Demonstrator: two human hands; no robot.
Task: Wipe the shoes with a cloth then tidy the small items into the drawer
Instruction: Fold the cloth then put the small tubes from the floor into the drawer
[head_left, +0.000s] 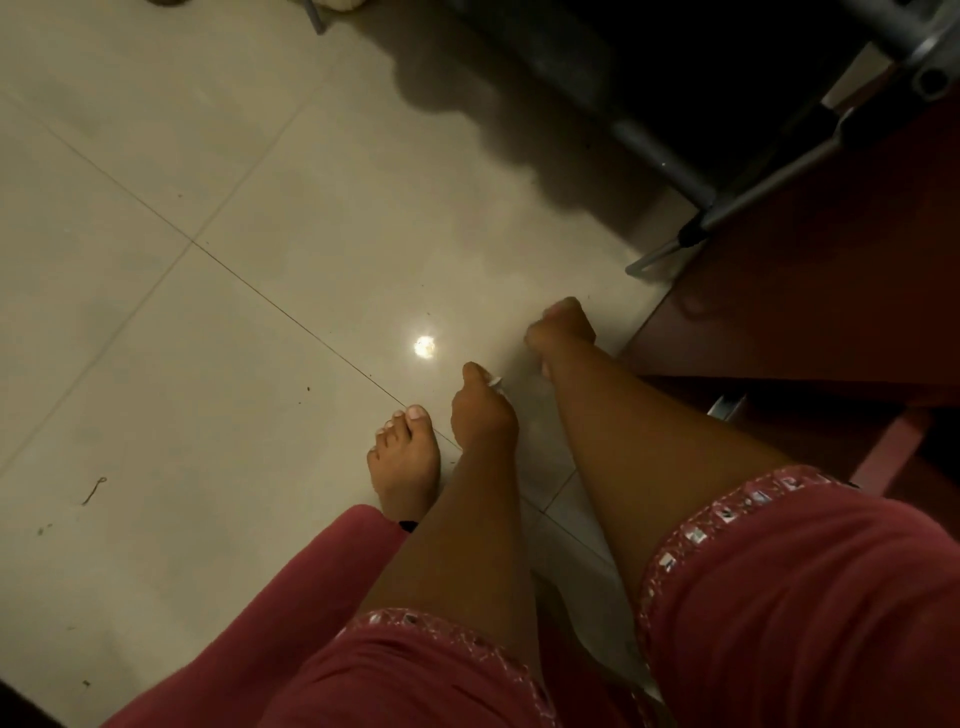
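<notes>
Both my arms reach down toward the tiled floor. My left hand (483, 415) has curled fingers and pinches a small white item (494, 382) at its fingertips. My right hand (561, 327) is lower and further right, close to the base of the red cabinet (810, 291). Its fingers are curled into a fist and I see nothing in it. A metal drawer handle (727, 406) shows on the red front at the right. No shoe or cloth is in view.
My bare foot (405, 457) stands on the beige tile floor (208, 312) just left of my left hand. A grey metal frame (727, 208) with a dark space behind it fills the upper right. A lamp's reflection (424, 346) glares on the tiles.
</notes>
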